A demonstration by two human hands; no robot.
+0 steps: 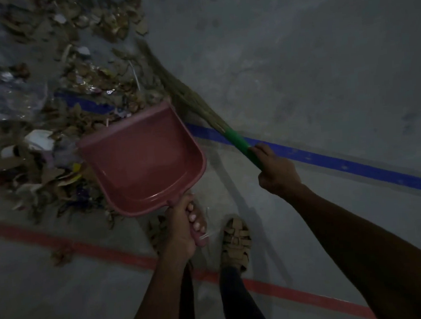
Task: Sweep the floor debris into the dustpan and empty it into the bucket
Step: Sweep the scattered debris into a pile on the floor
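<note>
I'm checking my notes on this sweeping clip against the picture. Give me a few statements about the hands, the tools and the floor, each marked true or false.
1. The left hand grips the handle of the pink dustpan. True.
2. The dustpan is already heaped with debris. False: its inside looks empty, and the debris pile lies on the floor beyond its front edge.
3. The right hand holds the broom by its green handle. True.
4. The broom's bristles lie left of the dustpan. False: they run along its right side, reaching toward the pile.
5. A blue line and a red line are marked on the floor. True.
6. The bucket stands beside the person's sandal. False: no bucket is in view.
</note>
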